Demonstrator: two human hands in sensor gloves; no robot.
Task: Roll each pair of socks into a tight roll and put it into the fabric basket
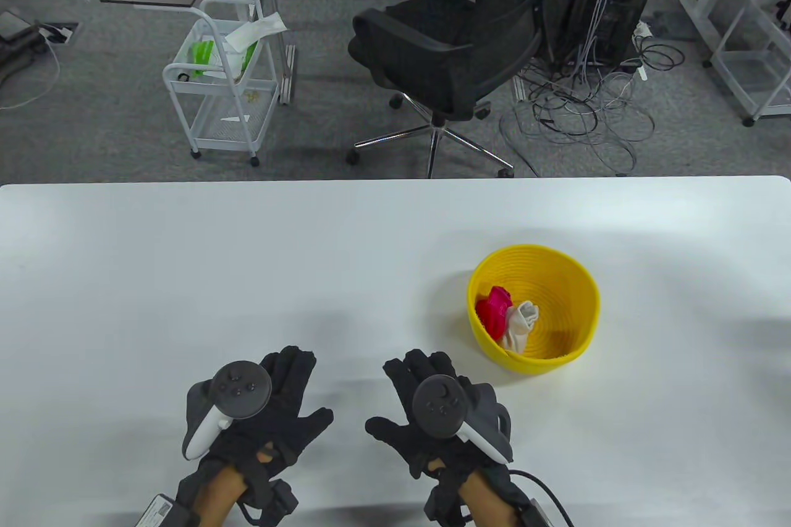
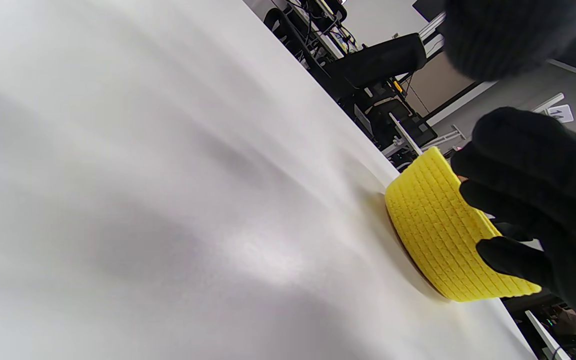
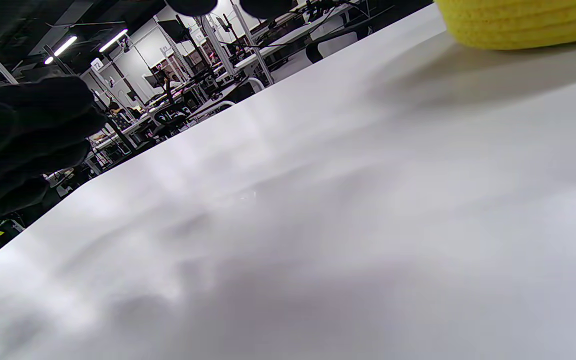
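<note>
Table view shows both hands' fingers point(image 1: 290, 366) spread flat on the worktop point(image 1: 185, 274), nothing held. The two loosely bunched rolls point(image 1: 508, 317) in the yellow basket point(image 1: 578, 280), beyond the right fingertips, could be judged likely to unravel if disturbed.

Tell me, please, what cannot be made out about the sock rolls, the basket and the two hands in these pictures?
- Pink sock roll and white sock roll: table view too small to judge tightness.
- Yellow basket inside: hidden by its own wall in the left wrist view; the right wrist view's top edge cuts it.
- Left hand and right hand: trackers cover the backs.
</note>
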